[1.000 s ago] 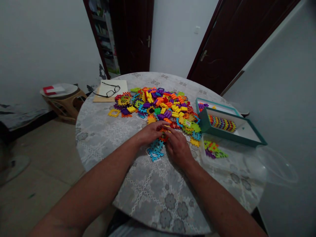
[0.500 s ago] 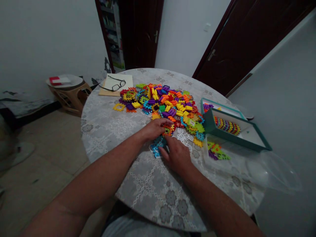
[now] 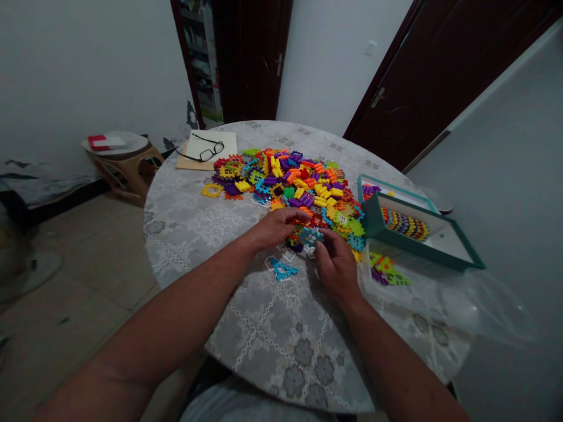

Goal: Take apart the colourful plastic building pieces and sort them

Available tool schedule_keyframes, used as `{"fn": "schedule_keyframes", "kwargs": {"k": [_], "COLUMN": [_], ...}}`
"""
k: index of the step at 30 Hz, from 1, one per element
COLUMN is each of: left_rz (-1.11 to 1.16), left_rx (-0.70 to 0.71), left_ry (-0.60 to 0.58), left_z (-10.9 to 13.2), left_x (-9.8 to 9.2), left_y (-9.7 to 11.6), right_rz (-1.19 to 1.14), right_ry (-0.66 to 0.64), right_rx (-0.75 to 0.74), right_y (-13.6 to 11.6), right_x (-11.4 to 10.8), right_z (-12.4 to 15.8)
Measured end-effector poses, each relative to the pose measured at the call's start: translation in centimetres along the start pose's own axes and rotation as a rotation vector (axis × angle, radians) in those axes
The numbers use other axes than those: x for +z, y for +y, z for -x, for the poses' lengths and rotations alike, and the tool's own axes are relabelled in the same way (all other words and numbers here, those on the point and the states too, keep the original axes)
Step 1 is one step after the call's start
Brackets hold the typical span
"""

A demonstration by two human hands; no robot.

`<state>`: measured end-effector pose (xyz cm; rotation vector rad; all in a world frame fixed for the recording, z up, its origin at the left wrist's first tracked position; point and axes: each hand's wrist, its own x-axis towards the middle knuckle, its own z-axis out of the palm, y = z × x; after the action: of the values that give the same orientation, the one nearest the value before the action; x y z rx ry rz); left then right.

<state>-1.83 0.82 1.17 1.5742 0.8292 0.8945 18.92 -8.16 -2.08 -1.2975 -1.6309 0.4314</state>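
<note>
Between the thumb and fingers of my right hand (image 3: 338, 266) is a blue square building tile (image 3: 311, 236) with notched edges and a window-like middle, raised at the near edge of the pile. My left hand (image 3: 276, 227) lies at the pile's front left, fingers stretched out and apart from the thumb. Partly hidden beside it are orange and red tiles. Closer to me, a blue triangular tile (image 3: 284, 270) lies flat on the cloth, with white window-frame pieces (image 3: 287, 253) around it. The heap of colourful building pieces (image 3: 303, 181) spreads beyond both hands.
A patterned cloth covers the round table (image 3: 259, 328). On the right stand a green-edged box (image 3: 457, 240) and a clear plastic container (image 3: 422, 293) holding green and purple pieces. Glasses (image 3: 206, 153) rest on papers at the far left. A stool (image 3: 127, 170) stands beyond the table's left edge.
My right hand has moved right and lifted the blue square tile away from the blue triangle, which stays on the cloth. My left hand has barely moved.
</note>
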Motion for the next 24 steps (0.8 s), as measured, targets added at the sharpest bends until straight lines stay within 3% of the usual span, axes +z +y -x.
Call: {"fn": "schedule_keyframes", "kwargs": {"k": [5,10,17,20,24], "left_rz": [0.102,0.205,0.012,0.011,0.122], "left_rx": [-0.006,-0.035,0.115,0.110,0.030], "left_ry": [-0.045,-0.007,-0.113,-0.067,0.134], "left_z": [0.4,0.5,0.6,0.6,-0.1], "left_x": [1.4,2.0,2.1,1.8,-0.1], "left_y": [0.3,0.1,0.5,0.7,0.5], "right_rz": [-0.063,-0.151,-0.109,-0.073,0.162], "right_ry": [-0.046,-0.042,-0.060,-0.074,-0.097], "right_rx": [0.107,0.199,0.199,0.149,-0.129], "right_y": [1.0,0.8,0.8,0.5,0.1], "right_x": [-0.1,0.5,0.4,0.2,0.1], "right_z": [-0.4,-0.5,-0.7,-0.7,-0.7]}}
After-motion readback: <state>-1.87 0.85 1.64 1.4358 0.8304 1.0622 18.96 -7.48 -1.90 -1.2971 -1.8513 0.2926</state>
